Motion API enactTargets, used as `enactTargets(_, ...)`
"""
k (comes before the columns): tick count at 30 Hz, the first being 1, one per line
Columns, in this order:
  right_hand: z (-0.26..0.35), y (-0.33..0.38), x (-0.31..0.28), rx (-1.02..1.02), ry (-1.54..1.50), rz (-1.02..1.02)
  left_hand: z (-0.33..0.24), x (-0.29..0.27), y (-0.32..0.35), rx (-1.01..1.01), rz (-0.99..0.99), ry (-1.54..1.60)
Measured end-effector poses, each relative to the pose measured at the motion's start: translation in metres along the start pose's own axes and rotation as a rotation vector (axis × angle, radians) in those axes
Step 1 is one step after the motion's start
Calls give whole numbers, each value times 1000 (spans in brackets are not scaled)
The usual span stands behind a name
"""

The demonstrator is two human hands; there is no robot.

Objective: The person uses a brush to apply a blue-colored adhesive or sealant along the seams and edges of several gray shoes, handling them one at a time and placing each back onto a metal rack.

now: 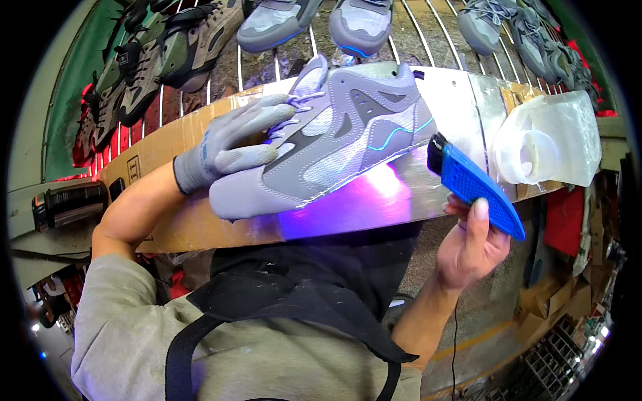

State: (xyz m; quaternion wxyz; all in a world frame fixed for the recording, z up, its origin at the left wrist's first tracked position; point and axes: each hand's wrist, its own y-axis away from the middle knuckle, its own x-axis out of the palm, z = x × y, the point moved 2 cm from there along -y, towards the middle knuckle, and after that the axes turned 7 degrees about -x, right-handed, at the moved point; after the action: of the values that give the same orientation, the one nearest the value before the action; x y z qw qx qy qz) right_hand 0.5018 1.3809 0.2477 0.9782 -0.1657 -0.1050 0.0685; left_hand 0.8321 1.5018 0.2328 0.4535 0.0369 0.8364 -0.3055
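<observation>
A grey sneaker upper (348, 127) lies tilted on its side over the metal-topped bench, toe toward the lower left. It has mesh panels, dark trim, a thin blue line and pale laces; a white line runs along its lower edge, and no outsole shows there. My left hand (244, 137), in a grey glove, grips the upper around the laces, fingers over the tongue side, with the thumb partly bent across it. My bare right hand (475, 244) holds a blue-handled tool (478, 190) with a textured grip and a black end. That end is close to the heel, apart from it.
Finished-looking shoes, grey (361, 27) and brown-black (200, 40), stand on a barred rack beyond the bench. A clear plastic tub (535, 157) sits in a bag at the bench's right. Violet light glows on the metal sheet (394, 207); cardboard (174, 230) covers the left side.
</observation>
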Motion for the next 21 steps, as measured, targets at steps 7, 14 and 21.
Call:
enactTargets(7, 1, -25, -7, 22, 99, 144, 6, -2, 12, -8, 49, -12)
enactTargets(14, -17, -60, -22, 93, 45, 243, -3, -10, 8, -357, 173, 66)
enactTargets(21, 2, -20, -7, -97, 215, 239, 1, -9, 15, -232, 171, 27)
